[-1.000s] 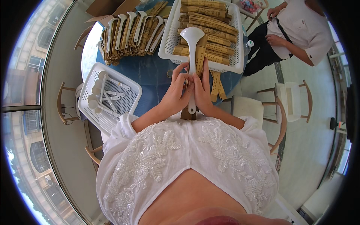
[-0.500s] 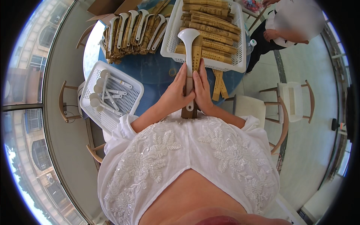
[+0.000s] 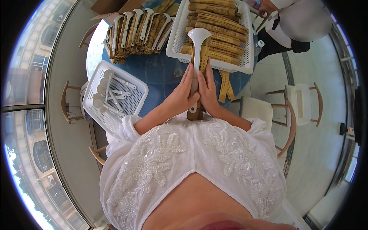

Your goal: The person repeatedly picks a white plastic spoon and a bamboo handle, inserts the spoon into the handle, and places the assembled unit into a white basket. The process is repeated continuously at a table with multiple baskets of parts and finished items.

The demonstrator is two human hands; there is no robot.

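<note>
Between my two hands stands a white long-handled spoon, bowl end away from me, lying along a bundle of flat brown printed strips. My left hand presses on the left side, its thumb across the spoon's handle. From the right, my right hand presses with straight fingers along the strips. Both hands are closed on the pair; the near end of the bundle reaches my blouse. Beyond them a white basket holds several brown strip bundles.
A smaller white basket at the left holds several white spoons. Spoons paired with strip bundles lie at the far left of the blue table. Crossed strips, a rubber band, chairs and another person are nearby.
The spoon and strips, still between my hands, shift slightly right in the picture, as does the table. The other person leans forward with an arm reaching toward the far side.
</note>
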